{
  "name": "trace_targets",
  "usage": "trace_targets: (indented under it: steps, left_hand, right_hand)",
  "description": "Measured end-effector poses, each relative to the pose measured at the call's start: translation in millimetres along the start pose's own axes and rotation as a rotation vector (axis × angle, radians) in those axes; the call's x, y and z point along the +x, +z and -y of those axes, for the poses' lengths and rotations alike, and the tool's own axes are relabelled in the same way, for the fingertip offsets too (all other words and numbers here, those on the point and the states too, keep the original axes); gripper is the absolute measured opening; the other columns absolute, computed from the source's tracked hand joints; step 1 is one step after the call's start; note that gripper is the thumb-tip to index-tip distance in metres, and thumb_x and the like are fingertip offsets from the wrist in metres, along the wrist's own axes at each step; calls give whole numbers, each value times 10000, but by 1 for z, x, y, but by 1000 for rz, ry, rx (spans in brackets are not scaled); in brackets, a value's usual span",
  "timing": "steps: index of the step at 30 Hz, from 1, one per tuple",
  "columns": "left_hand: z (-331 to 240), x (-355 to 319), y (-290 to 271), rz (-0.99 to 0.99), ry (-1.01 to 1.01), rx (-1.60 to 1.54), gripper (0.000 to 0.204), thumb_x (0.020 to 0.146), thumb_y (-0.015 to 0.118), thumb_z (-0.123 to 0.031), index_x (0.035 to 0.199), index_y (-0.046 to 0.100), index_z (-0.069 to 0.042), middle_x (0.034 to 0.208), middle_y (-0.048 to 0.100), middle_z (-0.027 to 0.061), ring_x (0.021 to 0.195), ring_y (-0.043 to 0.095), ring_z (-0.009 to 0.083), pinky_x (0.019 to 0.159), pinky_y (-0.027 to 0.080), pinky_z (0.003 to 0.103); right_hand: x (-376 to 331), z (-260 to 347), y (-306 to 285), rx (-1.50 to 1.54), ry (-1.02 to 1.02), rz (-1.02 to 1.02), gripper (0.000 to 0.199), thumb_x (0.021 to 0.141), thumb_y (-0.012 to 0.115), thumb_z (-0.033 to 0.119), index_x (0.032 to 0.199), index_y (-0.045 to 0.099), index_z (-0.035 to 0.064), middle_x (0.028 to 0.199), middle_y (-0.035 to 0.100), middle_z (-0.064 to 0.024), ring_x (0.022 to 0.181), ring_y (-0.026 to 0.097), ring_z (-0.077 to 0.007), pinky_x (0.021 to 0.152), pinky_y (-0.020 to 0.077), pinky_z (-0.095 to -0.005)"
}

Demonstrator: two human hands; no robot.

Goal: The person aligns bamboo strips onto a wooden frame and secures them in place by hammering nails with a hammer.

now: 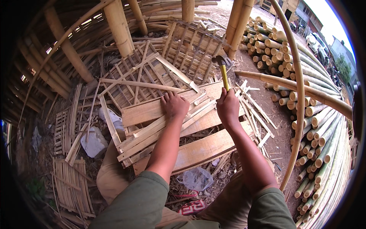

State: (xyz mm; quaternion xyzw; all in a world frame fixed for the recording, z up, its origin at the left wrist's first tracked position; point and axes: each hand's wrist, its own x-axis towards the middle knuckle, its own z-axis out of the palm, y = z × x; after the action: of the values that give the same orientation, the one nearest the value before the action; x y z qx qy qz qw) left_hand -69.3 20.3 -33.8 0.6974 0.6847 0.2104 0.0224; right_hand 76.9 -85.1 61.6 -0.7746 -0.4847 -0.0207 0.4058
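Observation:
My right hand (228, 108) is closed round the yellow handle of a claw hammer (224, 72), its dark head raised beyond the planks. My left hand (175, 105) rests on the wooden boards, its fingers curled over an edge at the far side; whether they pinch something small, such as a nail, is hidden. Under both hands lies a stack of wide pale planks (207, 147) across my lap. Thin wooden strips (152, 131) lie slantwise over the planks, beneath my left forearm.
Slatted panels (133, 72) lean behind the planks, near thick bamboo posts (118, 28). Long bamboo poles (282, 49) are stacked at the right, with a curved pole (299, 99) before them. Splintered offcuts (257, 108), a clear plastic bag (196, 178) and a white container (93, 142) lie around.

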Motion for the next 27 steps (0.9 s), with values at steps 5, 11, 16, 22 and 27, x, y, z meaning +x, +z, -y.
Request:
trace_targets:
  steps: [5,11,16,22,27]
  left_hand:
    - [-6,-2,-2,56,4,-3,432,891,481,-252,1259,564,-42,1330,546,124,1333,402,269,1150,209,489]
    - [3,1,0,56,-9,12,439,889,480,-251,1269,552,-43,1326,552,124,1319,417,267,1139,210,512]
    - [-4,1,4,61,11,1,447,887,482,-251,1276,549,-41,1328,551,126,1311,425,268,1126,222,510]
    - [10,5,21,-144,97,-114,402,870,509,-236,1240,562,-88,1305,559,99,1352,395,251,1158,128,583]
    - [7,8,12,-2,301,-356,212,915,500,-203,1056,632,-116,1265,579,54,1327,429,257,1153,181,587]
  right_hand:
    - [-16,-41,16,-163,72,320,388,993,482,265,825,597,-65,784,632,-316,774,619,-497,704,476,-566]
    - [-8,-20,8,-99,77,325,410,994,477,274,800,607,-64,767,634,-313,757,623,-492,696,488,-552]
    - [-17,-35,22,-124,27,343,407,990,480,274,802,612,-61,758,632,-316,745,623,-492,697,493,-549]
    - [-17,-34,31,-127,117,330,391,964,543,274,775,619,-60,775,638,-312,746,631,-476,683,498,-537]
    - [-9,-53,31,-166,79,224,475,870,691,369,746,624,-84,771,635,-308,747,635,-458,688,498,-511]
